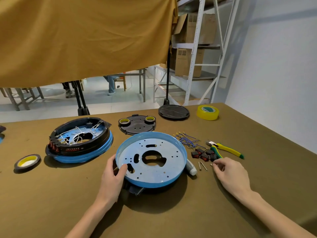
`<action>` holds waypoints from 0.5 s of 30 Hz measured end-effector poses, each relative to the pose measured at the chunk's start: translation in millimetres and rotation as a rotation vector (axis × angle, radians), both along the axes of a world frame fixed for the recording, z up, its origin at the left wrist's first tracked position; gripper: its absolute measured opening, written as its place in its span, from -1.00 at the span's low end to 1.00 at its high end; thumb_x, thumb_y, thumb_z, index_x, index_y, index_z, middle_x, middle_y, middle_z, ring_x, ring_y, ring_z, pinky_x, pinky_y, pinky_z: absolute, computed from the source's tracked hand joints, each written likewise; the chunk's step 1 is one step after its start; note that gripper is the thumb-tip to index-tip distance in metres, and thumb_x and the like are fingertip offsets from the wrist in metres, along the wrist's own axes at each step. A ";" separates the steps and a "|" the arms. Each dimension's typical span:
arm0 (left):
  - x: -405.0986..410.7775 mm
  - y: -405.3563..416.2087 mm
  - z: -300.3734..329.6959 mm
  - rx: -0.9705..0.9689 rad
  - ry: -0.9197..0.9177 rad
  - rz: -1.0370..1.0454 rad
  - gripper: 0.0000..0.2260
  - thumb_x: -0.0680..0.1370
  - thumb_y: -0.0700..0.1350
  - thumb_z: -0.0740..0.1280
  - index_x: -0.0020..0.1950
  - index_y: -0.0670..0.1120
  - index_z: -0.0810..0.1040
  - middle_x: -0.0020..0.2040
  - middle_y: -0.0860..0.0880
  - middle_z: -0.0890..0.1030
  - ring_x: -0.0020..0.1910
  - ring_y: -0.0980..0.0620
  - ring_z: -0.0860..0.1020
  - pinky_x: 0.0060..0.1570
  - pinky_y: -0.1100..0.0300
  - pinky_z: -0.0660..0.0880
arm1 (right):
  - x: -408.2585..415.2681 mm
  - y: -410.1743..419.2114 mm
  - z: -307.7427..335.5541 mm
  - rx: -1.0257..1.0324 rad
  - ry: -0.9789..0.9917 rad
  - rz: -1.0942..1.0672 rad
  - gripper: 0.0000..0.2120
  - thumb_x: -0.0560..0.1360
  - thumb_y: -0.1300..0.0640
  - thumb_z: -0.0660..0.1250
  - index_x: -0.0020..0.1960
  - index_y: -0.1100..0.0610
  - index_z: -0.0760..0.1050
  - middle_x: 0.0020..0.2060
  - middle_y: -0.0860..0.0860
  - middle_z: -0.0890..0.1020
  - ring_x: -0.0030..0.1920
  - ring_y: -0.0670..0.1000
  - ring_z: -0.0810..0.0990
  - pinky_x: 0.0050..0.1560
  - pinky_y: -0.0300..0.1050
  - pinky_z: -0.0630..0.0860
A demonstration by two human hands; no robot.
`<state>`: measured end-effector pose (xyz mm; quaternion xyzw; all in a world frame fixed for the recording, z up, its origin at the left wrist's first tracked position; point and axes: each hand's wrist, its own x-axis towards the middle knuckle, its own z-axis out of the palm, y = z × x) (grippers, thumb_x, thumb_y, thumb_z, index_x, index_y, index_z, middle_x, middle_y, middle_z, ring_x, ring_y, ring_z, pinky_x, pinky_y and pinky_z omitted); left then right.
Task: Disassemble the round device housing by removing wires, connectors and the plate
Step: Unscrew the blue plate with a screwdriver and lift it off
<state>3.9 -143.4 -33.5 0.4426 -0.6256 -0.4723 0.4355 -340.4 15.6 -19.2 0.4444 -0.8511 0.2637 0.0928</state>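
A: Which step is in hand, would you say?

B: The near blue plate [151, 162] looks stripped already: no wires, no connectors, just bare holes and slots. It lies at the middle of the desk [171, 220], on a dark part underneath. The left hand [111, 176] grips its left rim, thumb curled over the edge onto the inner face.

A: And the right hand [231, 174]?

B: Down on the desk to the right of the plate, fingertips pinching a small screw [211, 165] beside two loose pins [202, 166]. Just beyond lie the removed red switches [203, 154], the blue wires [187, 140] with their terminals, and the yellow-handled pliers [224, 148].

A: So the fasteners are being put aside?

B: That is my reading; whether the screw is being set down or picked up, I cannot tell.

A: What does the next move call for?

B: Probably lifting the plate clear of the dark part below, keeping it level. Then the second housing [79, 140], far left, which is full of white wires with its switches in place, so the pliers will likely be wanted
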 end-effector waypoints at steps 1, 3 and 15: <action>-0.4 0.4 0.2 -0.002 0.001 -0.002 -0.57 0.67 -0.10 0.31 0.53 0.02 0.33 0.26 0.09 0.52 0.27 0.10 0.51 0.14 0.19 0.53 | 0.9 1.5 -1.2 0.017 0.000 -0.015 -0.90 0.54 0.03 0.43 0.02 -0.05 0.71 -0.25 -0.18 0.59 -0.18 -0.03 0.56 -0.26 -0.13 0.47; 0.1 0.5 -1.0 -0.003 -0.006 -0.002 -0.57 0.67 -0.09 0.31 0.53 0.00 0.34 0.27 0.08 0.53 0.26 0.11 0.52 0.16 0.15 0.54 | 3.3 1.2 -1.3 0.012 0.001 -0.033 -0.88 0.55 0.02 0.42 0.05 -0.05 0.69 -0.24 -0.17 0.60 -0.18 -0.04 0.54 -0.25 -0.14 0.46; -4.4 4.6 11.1 0.111 0.048 0.032 -0.81 0.69 -0.13 0.27 0.27 -0.01 0.58 0.06 0.06 0.70 0.03 0.19 0.66 -0.21 0.31 0.62 | 128.1 -52.4 54.0 -0.027 0.027 0.652 -0.62 0.57 -0.28 0.24 0.12 -0.03 0.63 -0.01 -0.16 0.54 0.06 -0.16 0.42 0.15 -0.24 0.32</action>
